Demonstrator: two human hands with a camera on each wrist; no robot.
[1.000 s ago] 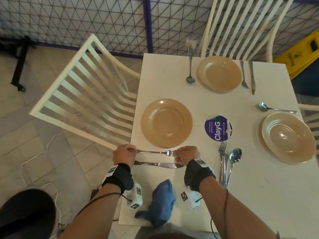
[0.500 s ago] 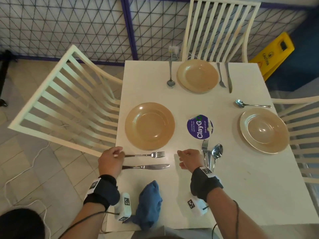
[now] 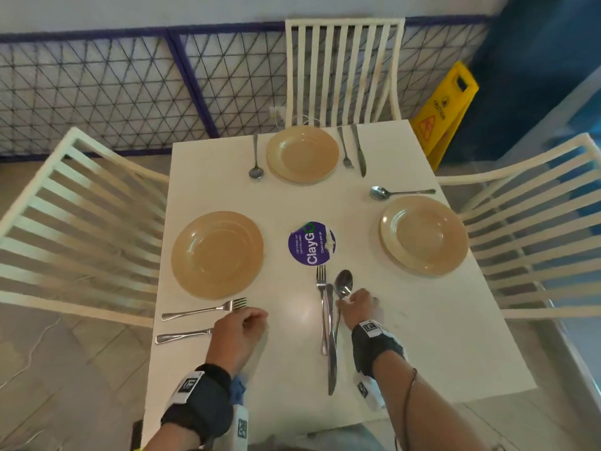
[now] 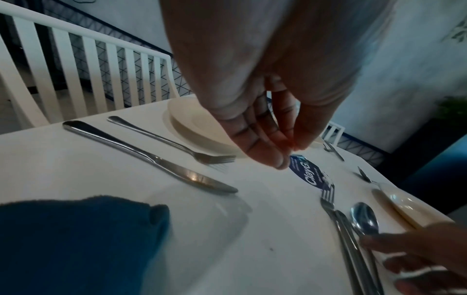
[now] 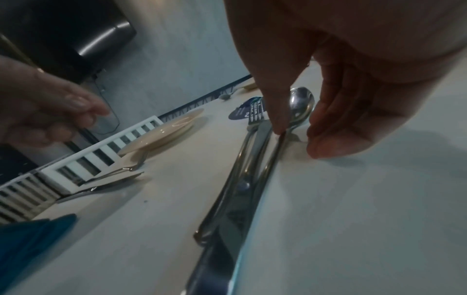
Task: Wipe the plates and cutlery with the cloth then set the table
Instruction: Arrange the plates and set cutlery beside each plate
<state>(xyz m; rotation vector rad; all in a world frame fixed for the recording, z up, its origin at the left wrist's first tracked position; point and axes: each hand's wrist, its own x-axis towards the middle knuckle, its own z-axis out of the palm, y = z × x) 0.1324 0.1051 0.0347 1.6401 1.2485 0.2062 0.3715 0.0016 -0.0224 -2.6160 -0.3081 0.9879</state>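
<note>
Table: white table (image 3: 422, 336), seen from its near edge; white slatted chairs on the left, far and right sides.
Left hand: left hand (image 3: 239, 330) hovers over the table near its left-front part, fingers hanging loosely bent with tips close together; it holds nothing. In the left wrist view the fingers (image 4: 262, 139) sit above the surface, clear of the cutlery.
Right hand: right hand (image 3: 357, 305) is down at the neck of the near spoon (image 3: 344, 283). In the right wrist view one fingertip (image 5: 279, 121) presses on the spoon's handle just behind the bowl, and the thumb is on the table beside it; whether the spoon is actually pinched, cannot tell.
Centre cutlery: near fork (image 3: 322, 307), near knife (image 3: 331, 353) and the near spoon lie side by side, touching or nearly so, pointing away from the person toward the purple sticker (image 3: 310, 244).
Left setting: left plate (image 3: 217, 254) with left fork (image 3: 205, 310) and left knife (image 3: 182, 336) lying crosswise just in front of it, roughly parallel; the knife's blade end is hidden under the left hand in the head view.
Far setting: far plate (image 3: 302, 154), a spoon on its left, fork and knife on its right.
Right setting: right plate (image 3: 422, 236), a spoon just beyond it.
Cloth: blue cloth (image 4: 76, 243) bunched at the near edge of the table, beside the left wrist, touched by neither hand.
</note>
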